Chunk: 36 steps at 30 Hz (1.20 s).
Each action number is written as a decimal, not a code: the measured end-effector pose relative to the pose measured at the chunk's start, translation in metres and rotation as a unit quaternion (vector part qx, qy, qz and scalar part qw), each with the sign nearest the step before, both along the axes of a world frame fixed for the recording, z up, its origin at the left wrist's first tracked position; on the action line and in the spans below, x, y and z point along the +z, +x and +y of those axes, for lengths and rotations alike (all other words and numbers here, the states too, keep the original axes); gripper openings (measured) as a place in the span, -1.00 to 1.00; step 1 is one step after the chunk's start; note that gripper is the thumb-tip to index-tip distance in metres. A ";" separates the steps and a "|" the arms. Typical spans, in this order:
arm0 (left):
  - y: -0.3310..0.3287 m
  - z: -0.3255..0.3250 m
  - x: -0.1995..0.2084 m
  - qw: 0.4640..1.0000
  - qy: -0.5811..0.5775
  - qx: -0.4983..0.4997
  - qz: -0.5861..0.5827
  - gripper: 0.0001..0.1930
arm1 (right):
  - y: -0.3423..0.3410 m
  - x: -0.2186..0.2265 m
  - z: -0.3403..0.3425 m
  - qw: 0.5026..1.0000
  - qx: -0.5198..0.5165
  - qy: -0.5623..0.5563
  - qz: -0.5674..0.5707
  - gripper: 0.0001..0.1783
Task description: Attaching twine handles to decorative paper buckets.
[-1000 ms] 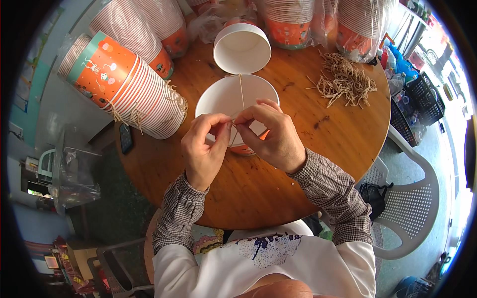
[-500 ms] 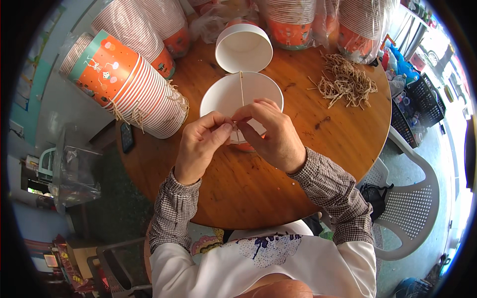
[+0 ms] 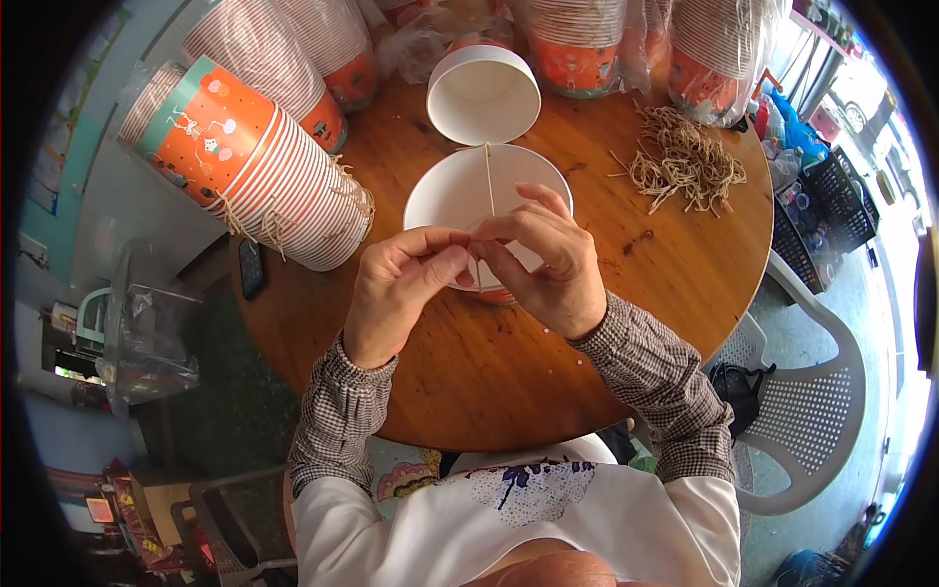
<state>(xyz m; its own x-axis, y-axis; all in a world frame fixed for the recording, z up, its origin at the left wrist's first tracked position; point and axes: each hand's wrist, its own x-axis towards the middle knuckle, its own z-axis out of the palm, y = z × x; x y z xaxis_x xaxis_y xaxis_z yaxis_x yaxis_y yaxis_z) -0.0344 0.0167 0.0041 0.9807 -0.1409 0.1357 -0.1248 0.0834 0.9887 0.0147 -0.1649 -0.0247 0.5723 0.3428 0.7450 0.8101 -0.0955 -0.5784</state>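
Observation:
A white-lined paper bucket (image 3: 436, 202) stands open-topped on the round wooden table in front of me. A thin beige cord (image 3: 490, 181) runs from its far rim across the opening toward the near side. My left hand (image 3: 386, 298) and my right hand (image 3: 559, 279) meet above the near part of the opening. Thumb and forefinger of each are pinched on the cord, fingertips almost touching; the exact spot they grip is partly covered by the fingers. The other fingers of my right hand are loosely curled and raised.
Behind it another paper bucket (image 3: 484, 96) lies tipped toward me. A leaning stack of orange-printed buckets (image 3: 284, 181) with cords attached is at left. Loose cords (image 3: 685, 161) are heaped at right. Wrapped bucket stacks (image 3: 577, 49) line the back; a black phone (image 3: 251, 269) lies by the left edge.
The bucket under my hands has shifted slightly to the right. My right hand's outer fingers have lifted and spread a little, and both hands keep their pinch on the cord.

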 end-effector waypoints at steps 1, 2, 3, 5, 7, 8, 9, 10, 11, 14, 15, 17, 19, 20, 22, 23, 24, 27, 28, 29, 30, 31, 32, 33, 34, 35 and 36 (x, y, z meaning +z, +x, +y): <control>-0.001 -0.003 0.000 1.000 0.025 0.012 -0.005 -0.83 | 0.000 0.000 0.000 1.000 -0.006 0.011 0.014 -0.85; -0.003 -0.003 0.000 1.000 0.025 0.013 -0.004 -0.83 | 0.001 0.000 0.000 1.000 -0.005 0.011 0.014 -0.85; -0.006 -0.004 -0.001 0.997 0.071 0.030 -0.028 -0.85 | 0.001 -0.001 0.000 0.999 0.000 0.025 0.035 -0.86; -0.008 -0.003 -0.003 0.991 0.117 0.047 -0.051 -0.88 | 0.002 0.000 0.000 0.998 0.005 0.039 0.057 -0.87; -0.010 -0.001 -0.004 0.968 0.210 0.057 -0.127 -0.95 | 0.003 0.001 0.000 0.998 0.004 0.031 0.052 -0.88; -0.010 -0.002 -0.004 0.968 0.209 0.056 -0.127 -0.95 | 0.004 0.000 0.000 0.998 0.003 0.030 0.052 -0.88; -0.009 -0.004 -0.004 0.956 0.239 0.074 -0.151 -0.96 | 0.006 -0.001 0.000 0.999 -0.005 0.031 0.036 -0.88; -0.009 -0.005 -0.005 0.943 0.268 0.092 -0.174 -0.95 | 0.007 -0.002 0.001 0.999 -0.013 0.033 0.020 -0.88; -0.010 -0.005 -0.005 0.943 0.268 0.092 -0.174 -0.95 | 0.007 -0.002 0.002 0.999 -0.013 0.033 0.020 -0.88; -0.010 -0.003 -0.007 0.931 0.282 0.097 -0.209 -0.93 | 0.006 -0.001 0.004 0.997 -0.020 0.045 0.051 -0.87; -0.010 -0.003 -0.007 0.916 0.309 0.085 -0.242 -0.92 | 0.006 -0.001 0.004 0.997 -0.031 0.038 0.059 -0.87; -0.010 -0.003 -0.008 0.898 0.337 0.074 -0.275 -0.92 | 0.006 -0.001 0.005 0.996 -0.042 0.030 0.067 -0.87; -0.011 -0.004 -0.010 0.924 0.298 0.054 -0.233 -0.92 | 0.003 0.003 0.005 0.996 -0.041 0.019 0.082 -0.86; -0.010 -0.003 -0.011 0.924 0.297 0.053 -0.234 -0.92 | 0.003 0.004 0.004 0.996 -0.042 0.019 0.082 -0.86; -0.009 -0.001 -0.012 0.934 0.283 0.047 -0.214 -0.96 | 0.003 0.007 0.001 0.986 -0.001 0.028 0.165 -0.93; -0.010 -0.004 -0.012 0.934 0.283 0.048 -0.214 -0.96 | 0.004 0.009 -0.001 0.986 -0.001 0.028 0.164 -0.93; -0.011 -0.009 -0.013 0.964 0.199 0.074 -0.161 -0.94 | 0.005 0.011 -0.003 0.993 -0.005 0.004 0.114 -0.93; -0.007 -0.018 -0.010 0.979 0.136 0.103 -0.113 -0.89 | 0.004 0.017 -0.007 0.998 -0.002 -0.020 0.059 -0.93; -0.004 -0.019 -0.009 0.974 0.161 0.107 -0.119 -0.86 | 0.003 0.018 -0.008 0.998 0.005 -0.017 0.054 -0.92; -0.001 -0.019 -0.009 0.974 0.160 0.106 -0.120 -0.86 | 0.002 0.020 -0.009 0.998 0.005 -0.018 0.053 -0.92; 0.002 -0.019 -0.012 0.973 0.170 0.107 -0.112 -0.84 | 0.002 0.021 -0.011 0.998 0.016 -0.023 0.057 -0.91; 0.004 -0.019 -0.013 0.972 0.180 0.107 -0.104 -0.83 | 0.001 0.022 -0.012 0.997 0.028 -0.027 0.060 -0.89; 0.005 -0.018 -0.013 0.972 0.180 0.106 -0.104 -0.83 | 0.001 0.023 -0.013 0.997 0.027 -0.027 0.060 -0.89; 0.006 -0.016 -0.012 0.949 0.237 0.114 -0.176 -0.85 | 0.001 0.026 -0.014 0.991 0.049 -0.043 0.120 -0.87; 0.007 -0.013 -0.012 0.916 0.291 0.122 -0.247 -0.87 | 0.001 0.027 -0.015 0.979 0.072 -0.059 0.180 -0.85; 0.008 -0.011 -0.012 0.916 0.292 0.123 -0.247 -0.87 | 0.004 0.027 -0.018 0.979 0.072 -0.060 0.179 -0.85; 0.009 -0.009 -0.012 0.908 0.296 0.121 -0.270 -0.88 | 0.008 0.027 -0.023 0.982 0.091 -0.071 0.150 -0.84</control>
